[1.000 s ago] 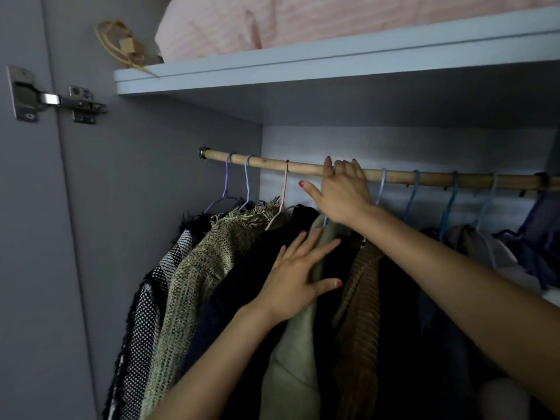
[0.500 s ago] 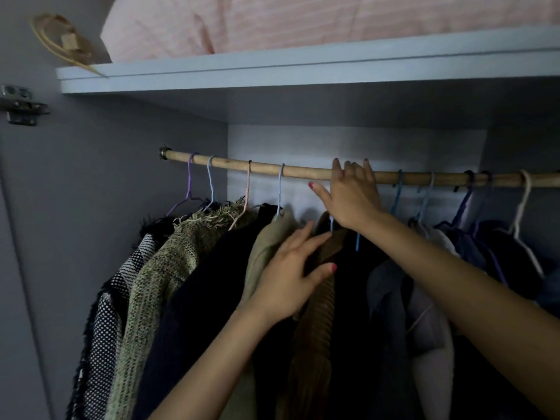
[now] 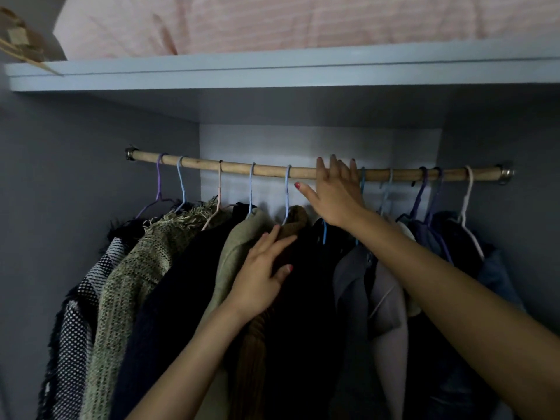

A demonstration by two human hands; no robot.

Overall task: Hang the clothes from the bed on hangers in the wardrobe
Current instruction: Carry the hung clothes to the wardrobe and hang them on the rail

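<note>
Right hand fingers straight on wooden rail, 12 o'clock; left hand flat on brown knit. Clearing gap; next needs hanger.

shelf: pink striped bedding on top | wooden rail: roughly ten hangers, clothes hung

The left hand has pushed the brown garment leftward — gap widening.
</note>
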